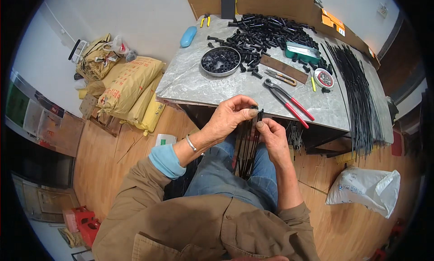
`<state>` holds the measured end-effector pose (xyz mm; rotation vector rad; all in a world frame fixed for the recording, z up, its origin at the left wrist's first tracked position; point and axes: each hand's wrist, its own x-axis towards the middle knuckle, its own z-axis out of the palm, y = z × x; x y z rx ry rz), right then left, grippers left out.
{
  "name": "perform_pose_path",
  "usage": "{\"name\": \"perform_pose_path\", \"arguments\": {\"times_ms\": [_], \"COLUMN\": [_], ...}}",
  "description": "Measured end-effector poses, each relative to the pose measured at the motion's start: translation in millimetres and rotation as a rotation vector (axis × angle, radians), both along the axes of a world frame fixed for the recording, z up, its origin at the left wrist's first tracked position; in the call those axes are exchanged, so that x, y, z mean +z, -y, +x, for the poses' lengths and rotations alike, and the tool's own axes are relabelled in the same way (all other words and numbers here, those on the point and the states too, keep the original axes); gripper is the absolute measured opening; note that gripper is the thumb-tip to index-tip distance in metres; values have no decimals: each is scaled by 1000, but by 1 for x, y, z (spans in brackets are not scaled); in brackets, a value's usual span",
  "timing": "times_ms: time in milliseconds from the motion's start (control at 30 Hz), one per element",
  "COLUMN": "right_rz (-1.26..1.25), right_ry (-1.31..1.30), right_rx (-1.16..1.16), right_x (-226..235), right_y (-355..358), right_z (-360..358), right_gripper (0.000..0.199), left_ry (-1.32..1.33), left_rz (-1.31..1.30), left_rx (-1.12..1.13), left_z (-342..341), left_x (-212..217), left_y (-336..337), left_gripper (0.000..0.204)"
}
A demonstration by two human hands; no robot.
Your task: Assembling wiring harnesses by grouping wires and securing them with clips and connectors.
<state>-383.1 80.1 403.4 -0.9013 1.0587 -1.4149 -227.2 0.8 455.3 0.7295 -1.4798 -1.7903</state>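
Both hands are together just off the table's near edge, above my lap. My left hand (pixel 233 115) is closed, thumb and fingers pinching a small black part at the top of several thin black rods (pixel 246 148). The rods hang down between my legs. Close beside it on the right, my right hand (pixel 275 136) is closed too, thumb and fingertips pinching the rods near their upper ends. Fingers partly hide the black part, so its exact shape does not show. Nearest on the table are pincers (pixel 289 101) with red handles.
On the grey table (pixel 181 82) lie a heap of black bolt-shaped pieces (pixel 266 32), a metal bowl (pixel 220 74) of small black parts, a green box (pixel 302 57), a white bowl (pixel 332 82) and a long bundle of black rods (pixel 357 94). Sacks (pixel 131 87) are stacked left; a white bag (pixel 361 188) sits right.
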Motion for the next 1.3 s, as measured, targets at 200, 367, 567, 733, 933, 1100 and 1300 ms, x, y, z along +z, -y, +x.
{"name": "perform_pose_path", "arguments": {"times_ms": [200, 367, 567, 733, 933, 1100, 1300], "right_rz": [-42, 49, 114, 145, 101, 97, 44], "right_ry": [-266, -235, 57, 47, -33, -126, -164], "right_rx": [-73, -40, 243, 289, 38, -42, -99], "right_x": [10, 5, -5, 2, 13, 14, 6], "right_y": [-4, -1, 4, 2, 5, 4, 0], "right_z": [8, 4, -14, -12, 6, 9, 19], "right_gripper": [20, 18, 20, 22, 31, 31, 29], "left_ry": [10, -65, -12, -65, -104, 81, 312], "left_rz": [43, 55, -11, -28, 127, -192, -566], "left_rx": [28, 19, -121, -210, -16, 348, 360], "left_z": [1, 1, 5, 6, -9, -18, -14], "left_x": [-2, 0, -1, -7, -14, -21, 3], "left_y": [-4, -11, -8, -7, -15, -19, -29], "left_gripper": [27, 26, 28, 34, 41, 32, 30]}}
